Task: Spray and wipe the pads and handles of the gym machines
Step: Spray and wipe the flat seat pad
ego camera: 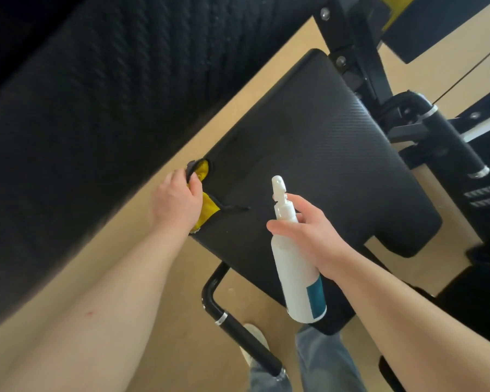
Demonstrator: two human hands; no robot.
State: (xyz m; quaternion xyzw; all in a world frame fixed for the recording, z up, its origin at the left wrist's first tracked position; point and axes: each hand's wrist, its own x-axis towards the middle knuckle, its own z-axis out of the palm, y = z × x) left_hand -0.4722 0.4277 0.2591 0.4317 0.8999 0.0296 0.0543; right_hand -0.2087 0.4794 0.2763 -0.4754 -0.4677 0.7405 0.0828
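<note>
A black textured seat pad (pixel 317 154) of a gym machine fills the middle of the view. My left hand (pixel 176 202) grips a yellow cloth with dark trim (pixel 207 210) at the pad's left edge. My right hand (pixel 309 230) holds a white spray bottle with a teal label (pixel 297 273) over the pad's near part, nozzle pointing up and away, with a finger at the trigger. A black handle with a chrome ring (pixel 238 332) sticks out below the pad, and another black handle (pixel 447 137) lies at the right.
A large dark ribbed surface (pixel 96 94) fills the upper left. The machine's black frame (pixel 354 46) rises behind the pad. Tan floor (pixel 159 278) shows around the pad. My jeans and a light shoe (pixel 255 340) are at the bottom.
</note>
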